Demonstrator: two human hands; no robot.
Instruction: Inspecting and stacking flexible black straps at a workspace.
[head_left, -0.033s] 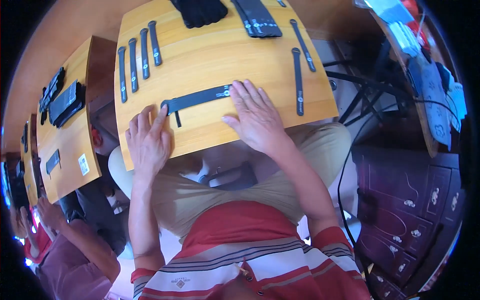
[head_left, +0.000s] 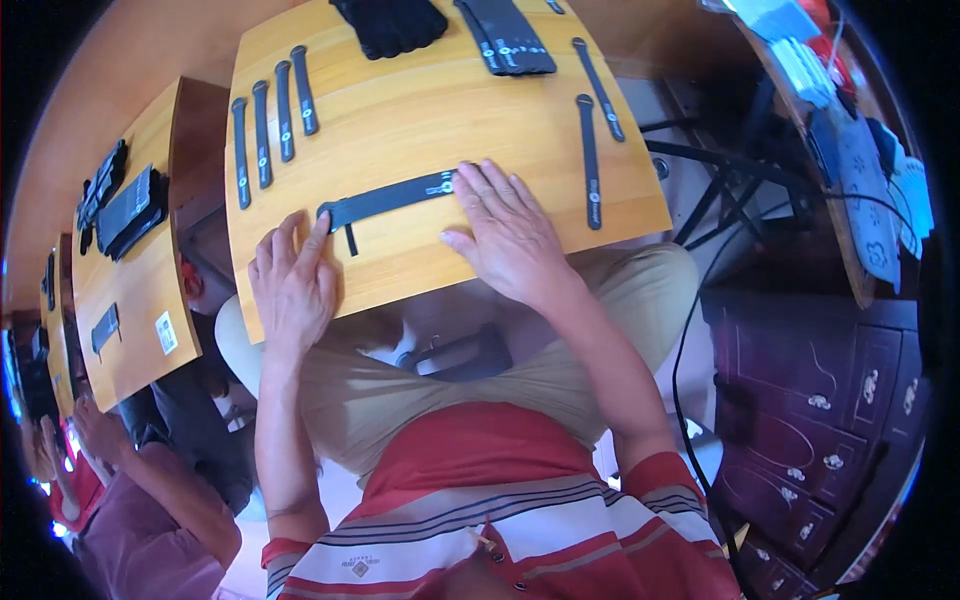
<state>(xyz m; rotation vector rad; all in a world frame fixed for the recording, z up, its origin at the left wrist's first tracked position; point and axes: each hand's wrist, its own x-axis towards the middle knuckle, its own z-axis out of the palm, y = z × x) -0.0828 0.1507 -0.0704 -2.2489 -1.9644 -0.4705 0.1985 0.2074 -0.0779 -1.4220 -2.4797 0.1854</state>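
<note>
A flat dark grey strap (head_left: 390, 199) with white print at its right end lies across the near part of the wooden table (head_left: 440, 125). Near its left end, a short narrow black strip (head_left: 351, 240) sticks out from under it toward me. My left hand (head_left: 292, 285) rests at that end, its index fingertip on the strap and its other fingers loosely bent. My right hand (head_left: 510, 232) lies flat, palm down, its fingers stretched over the strap's right end and hiding the tip. Neither hand grips anything.
Several thin dark straps (head_left: 284, 112) lie side by side at the left, two more (head_left: 590, 165) at the right. Black gloves (head_left: 390, 25) and flat dark fabric pieces (head_left: 508, 40) are at the far edge. A co-worker's hand (head_left: 103, 432) shows beside another table (head_left: 140, 300). A dark cabinet (head_left: 790, 400) stands right.
The whole view has shifted very slightly. Both hands and the strap keep the same places on the table.
</note>
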